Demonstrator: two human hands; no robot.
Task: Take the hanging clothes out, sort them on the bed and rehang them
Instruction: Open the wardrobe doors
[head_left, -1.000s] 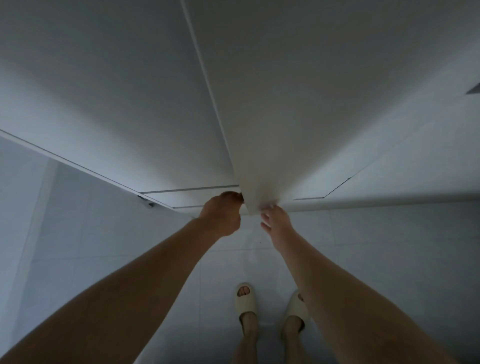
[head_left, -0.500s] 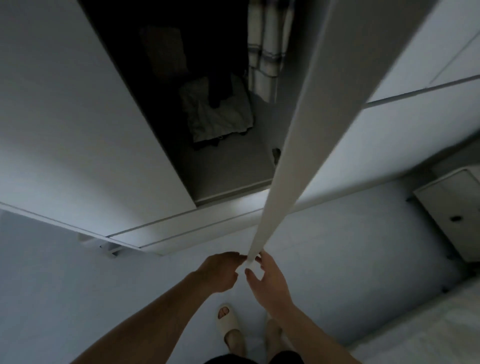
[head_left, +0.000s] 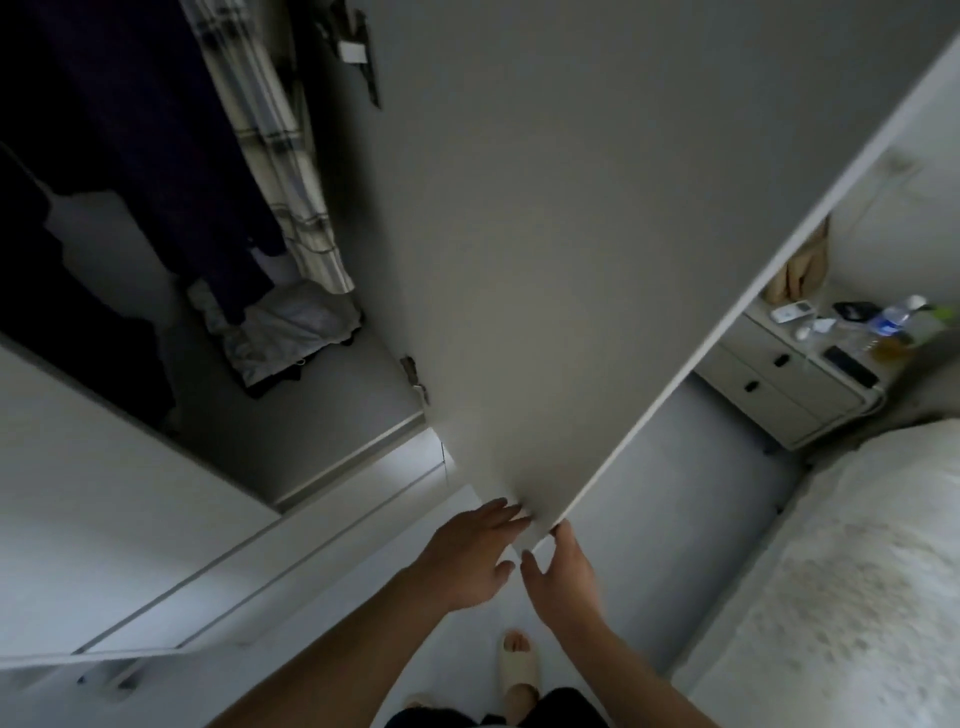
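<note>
both hands at the wardrobe door (head_left: 545, 260) bottom corner; left hand (head_left: 470, 558) flat, fingers straight; right hand (head_left: 563, 577) grip apart, touching the edge; plaid shirt (head_left: 280, 171) hangs inside

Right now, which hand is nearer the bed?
The right hand. It is at the door's bottom corner on the bed's side; the left hand is on the wardrobe side.

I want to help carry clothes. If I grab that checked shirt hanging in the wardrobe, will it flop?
Probably floppy: the checked shirt hangs in soft folds. Likely light, since it looks like thin cloth. Its hem might brush the crumpled clothes below.
</note>
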